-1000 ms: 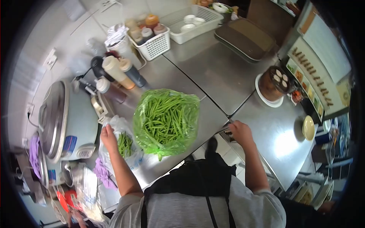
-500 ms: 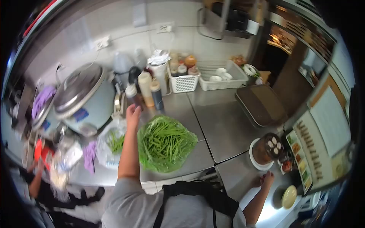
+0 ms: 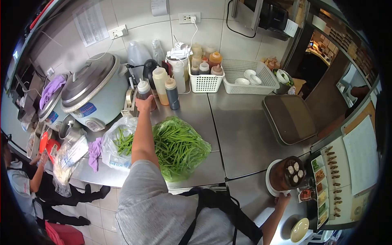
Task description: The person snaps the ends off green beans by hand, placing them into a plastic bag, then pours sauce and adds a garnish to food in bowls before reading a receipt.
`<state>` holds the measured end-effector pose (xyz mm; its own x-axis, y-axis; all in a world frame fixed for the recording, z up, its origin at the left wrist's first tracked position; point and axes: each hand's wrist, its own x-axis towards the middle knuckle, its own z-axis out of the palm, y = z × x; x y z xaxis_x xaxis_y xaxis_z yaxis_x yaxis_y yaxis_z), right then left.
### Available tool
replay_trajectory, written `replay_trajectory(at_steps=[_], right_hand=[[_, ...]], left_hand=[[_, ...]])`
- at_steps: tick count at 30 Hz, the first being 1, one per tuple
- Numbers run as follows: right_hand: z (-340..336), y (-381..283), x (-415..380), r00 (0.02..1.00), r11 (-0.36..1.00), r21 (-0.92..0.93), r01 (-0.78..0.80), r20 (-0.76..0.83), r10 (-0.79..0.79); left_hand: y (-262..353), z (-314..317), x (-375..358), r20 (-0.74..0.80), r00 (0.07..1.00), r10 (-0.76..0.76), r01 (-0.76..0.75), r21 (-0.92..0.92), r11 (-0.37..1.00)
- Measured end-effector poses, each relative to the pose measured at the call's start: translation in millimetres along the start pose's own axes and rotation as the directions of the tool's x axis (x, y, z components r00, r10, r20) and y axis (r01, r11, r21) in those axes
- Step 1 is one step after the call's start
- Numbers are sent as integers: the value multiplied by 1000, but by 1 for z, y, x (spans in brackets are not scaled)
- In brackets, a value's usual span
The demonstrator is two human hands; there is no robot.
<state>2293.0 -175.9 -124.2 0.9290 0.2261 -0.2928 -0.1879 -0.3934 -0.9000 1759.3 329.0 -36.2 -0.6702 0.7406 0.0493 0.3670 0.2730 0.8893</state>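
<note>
Dark squeeze bottle (image 3: 143, 93) in left hand (image 3: 143, 104)

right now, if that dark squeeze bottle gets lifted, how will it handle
The left hand is closed on the squeeze bottle. It is tall and narrow, so probably tippy. It looks like soft plastic, likely yielding under grip. It seems full of dark sauce, so fairly heavy.

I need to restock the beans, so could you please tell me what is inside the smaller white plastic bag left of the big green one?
The white plastic bag holds a few green beans, seen at its open mouth. Its lower contents are hidden by the printed plastic and the person's left arm.
</note>
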Motion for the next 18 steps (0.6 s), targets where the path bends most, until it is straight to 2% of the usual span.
replay_trajectory(at_steps=[3, 6, 7, 11, 14, 15, 16, 17, 18], right_hand=[[2, -3, -13, 999, 999, -45, -14, -39, 13], [5, -12, -19, 998, 998, -53, -47, -35, 45], [4, -10, -17, 998, 997, -47, -59, -34, 58], [4, -4, -11, 996, 996, -69, -58, -77, 53], [10, -2, -12, 996, 993, -105, -47, -79, 38], [7, -3, -13, 994, 993, -108, -48, -103, 37], [7, 18, 2, 991, 994, 110, 1, -132, 14], [8, -4, -18, 995, 997, -69, -30, -99, 23], [6, 5, -9, 993, 989, -149, 7, -114, -24]], left_hand=[[-13, 14, 34, 55, 995, 88, -85, -64, 994], [-18, 25, 40, 11, 958, 286, -277, -221, 935], [-17, 25, 35, -33, 943, 332, -332, -209, 920], [-14, 20, 26, 4, 926, 377, -366, -235, 900], [-21, 19, 29, 69, 914, 399, -351, -359, 865], [-17, 17, 28, 119, 872, 475, -363, -494, 790], [-6, 12, 20, 101, 830, 548, -414, -545, 729], [18, -5, 1, 111, 800, 590, -509, -393, 765], [37, -14, -11, 208, 752, 626, -507, -423, 751]])
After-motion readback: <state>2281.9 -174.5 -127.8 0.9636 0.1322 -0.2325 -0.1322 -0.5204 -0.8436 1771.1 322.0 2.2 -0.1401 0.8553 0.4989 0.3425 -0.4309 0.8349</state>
